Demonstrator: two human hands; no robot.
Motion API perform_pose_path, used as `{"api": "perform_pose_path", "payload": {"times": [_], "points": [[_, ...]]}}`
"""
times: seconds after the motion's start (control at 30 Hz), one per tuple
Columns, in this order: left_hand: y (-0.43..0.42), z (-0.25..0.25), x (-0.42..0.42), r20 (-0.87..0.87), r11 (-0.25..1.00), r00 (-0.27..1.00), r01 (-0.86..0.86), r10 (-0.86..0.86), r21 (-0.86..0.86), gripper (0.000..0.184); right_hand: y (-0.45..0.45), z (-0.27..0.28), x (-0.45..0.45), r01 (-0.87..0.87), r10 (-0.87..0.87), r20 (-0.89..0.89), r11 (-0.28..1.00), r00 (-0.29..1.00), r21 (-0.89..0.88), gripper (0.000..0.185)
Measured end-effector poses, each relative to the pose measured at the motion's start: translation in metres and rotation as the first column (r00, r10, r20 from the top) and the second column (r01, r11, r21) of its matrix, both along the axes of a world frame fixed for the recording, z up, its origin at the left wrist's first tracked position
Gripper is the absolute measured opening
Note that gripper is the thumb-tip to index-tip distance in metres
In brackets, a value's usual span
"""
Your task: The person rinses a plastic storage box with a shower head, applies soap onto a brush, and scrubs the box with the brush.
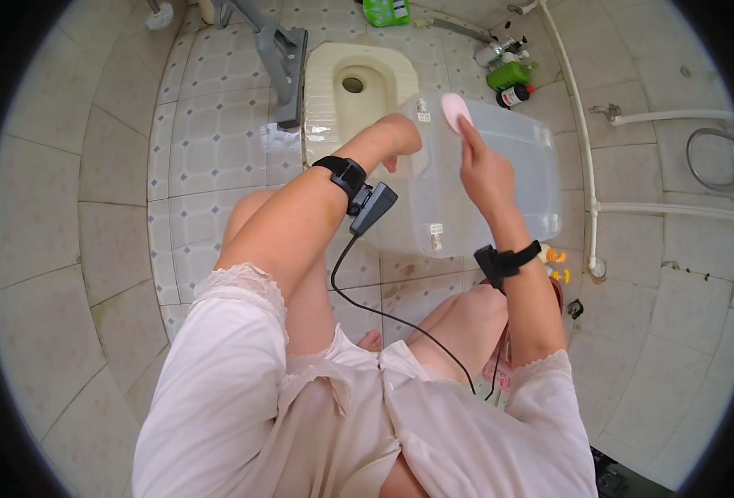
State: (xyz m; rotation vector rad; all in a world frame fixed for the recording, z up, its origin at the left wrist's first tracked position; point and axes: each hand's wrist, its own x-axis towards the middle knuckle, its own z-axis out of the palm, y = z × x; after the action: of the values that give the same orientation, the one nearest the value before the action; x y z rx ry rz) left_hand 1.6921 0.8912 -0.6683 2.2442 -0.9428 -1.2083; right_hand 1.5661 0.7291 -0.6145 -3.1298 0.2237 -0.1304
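Note:
A large translucent plastic storage box (491, 199) stands on the tiled floor in front of me, with small clips or labels near its corners. My right hand (487, 170) is over the box, closed on a pale pink oval object (456, 113). Its underside is hidden, so its exact kind does not show. At the box's left edge is my left hand (402, 137), bent down at the wrist. One digit shows below it; the other fingers are hidden, and whether they grip the box cannot be seen.
Beyond the box lies a squat toilet (361, 83). A grey plastic stand (282, 70) is left of it. Several bottles, one a green bottle (508, 75), stand by the right wall near a white pipe (581, 124). A black cable (367, 305) hangs from the left wrist device (373, 207).

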Motion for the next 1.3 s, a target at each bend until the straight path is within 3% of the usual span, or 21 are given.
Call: {"api": "perform_pose_path", "payload": {"times": [0.07,0.17,0.37,0.47,0.53,0.57,0.7,0.77,0.8,0.87,0.97,1.1,1.2,1.27,1.3], "points": [[0.000,0.002,-0.005,-0.120,0.969,0.962,-0.241,0.245,0.049,0.039,0.025,-0.003,0.019,-0.112,0.110,0.060,0.993,0.992,0.031,0.042],[0.002,0.001,-0.008,-0.113,0.966,0.959,-0.257,0.259,0.035,0.038,0.019,-0.024,0.025,-0.056,0.055,0.038,0.998,0.998,0.014,0.041],[-0.001,0.005,-0.007,-0.109,0.973,0.967,-0.223,0.228,0.057,0.038,0.019,0.003,0.008,-0.042,0.042,0.037,0.999,0.998,0.001,0.043],[0.000,0.010,-0.009,-0.099,0.971,0.969,-0.219,0.228,0.099,0.036,0.034,-0.018,0.023,-0.088,0.088,-0.002,0.996,0.996,-0.017,0.042],[0.004,0.006,-0.004,-0.025,0.983,0.987,-0.156,0.160,0.096,0.035,0.028,-0.029,0.046,-0.167,0.159,0.201,0.986,0.967,0.025,0.042],[0.004,0.003,-0.005,0.043,0.992,0.996,-0.085,0.081,0.092,0.035,0.027,-0.033,0.038,-0.159,0.150,0.200,0.987,0.968,0.029,0.042],[-0.001,0.003,-0.008,0.049,0.994,0.995,-0.088,0.085,0.071,0.033,0.031,-0.025,-0.012,-0.086,0.072,0.094,0.983,0.993,0.160,0.039],[-0.004,-0.004,-0.012,0.195,0.993,0.973,0.115,-0.121,0.042,0.031,0.034,-0.012,-0.020,0.007,-0.005,-0.015,0.982,1.000,0.190,0.039],[-0.009,-0.008,-0.016,0.192,0.991,0.973,0.124,-0.130,0.041,0.031,0.030,-0.016,-0.008,0.017,-0.014,-0.019,0.982,1.000,0.189,0.039],[-0.006,0.002,-0.022,0.103,0.992,0.991,-0.098,0.090,0.076,0.031,0.023,-0.029,0.033,-0.096,0.081,0.158,0.991,0.984,0.094,0.042],[-0.001,0.003,-0.021,0.121,0.982,0.977,-0.182,0.175,0.056,0.031,0.025,-0.032,0.040,-0.113,0.097,0.131,0.986,0.987,0.122,0.041],[-0.005,-0.005,-0.016,0.104,0.993,0.987,-0.120,0.119,0.004,0.030,0.026,-0.022,-0.033,-0.037,0.025,0.045,0.954,0.999,0.299,0.037],[-0.008,-0.007,-0.020,0.135,0.999,0.991,-0.006,0.001,0.034,0.030,0.026,-0.017,0.009,-0.050,0.039,0.072,0.988,0.997,0.145,0.039],[-0.004,0.001,-0.022,0.082,0.985,0.983,-0.169,0.166,0.033,0.029,0.029,-0.019,0.041,-0.045,0.035,0.073,0.990,0.997,0.137,0.040],[-0.002,0.003,-0.020,0.087,0.985,0.982,-0.170,0.167,0.036,0.029,0.030,-0.021,0.049,-0.040,0.030,0.072,0.991,0.997,0.130,0.041]]}}
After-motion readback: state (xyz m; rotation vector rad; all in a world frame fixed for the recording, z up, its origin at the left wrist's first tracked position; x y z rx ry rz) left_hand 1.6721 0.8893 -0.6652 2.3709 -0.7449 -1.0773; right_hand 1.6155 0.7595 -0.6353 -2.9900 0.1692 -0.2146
